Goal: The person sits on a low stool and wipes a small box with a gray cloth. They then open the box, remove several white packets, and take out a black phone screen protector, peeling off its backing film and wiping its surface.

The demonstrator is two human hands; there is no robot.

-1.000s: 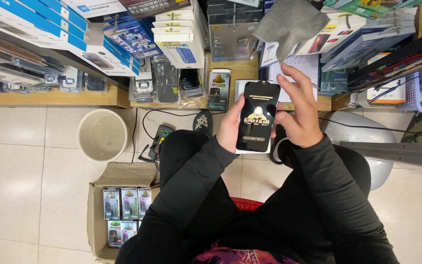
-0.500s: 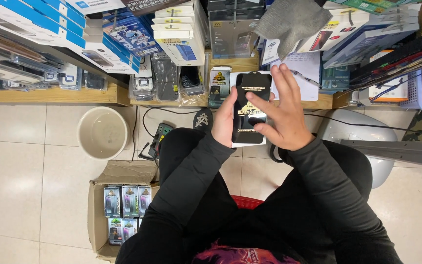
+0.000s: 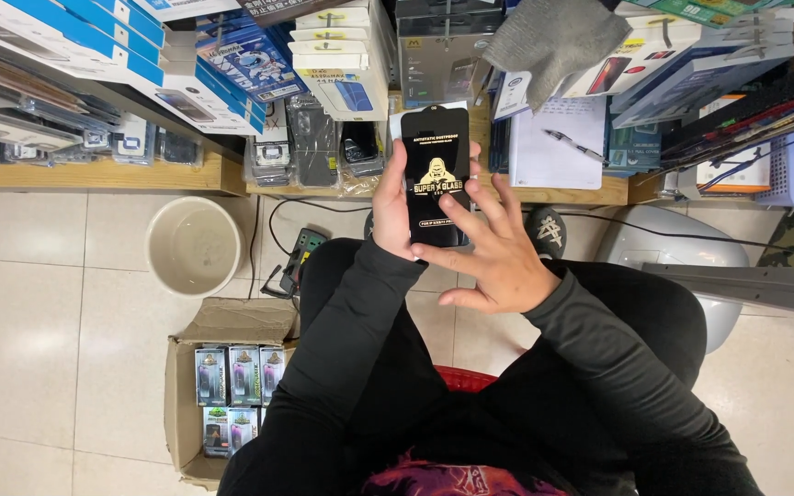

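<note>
My left hand grips a flat black packet with gold print, held upright in front of the wooden shelf. The thumb and fingers wrap its left edge. My right hand lies spread over the packet's lower right corner, fingers apart, fingertips touching its face. Both arms wear black sleeves. A white card sticks out behind the packet's top.
Boxes and packaged phone cases crowd the shelf. A notepad with a pen and a grey cloth lie to the right. On the tiled floor stand a beige bucket, a cardboard box of small packets and a power strip.
Both hands have lifted the black packet up and away toward the shelf. My right hand slid from the packet's right edge down to its lower corner, fingers spread.
</note>
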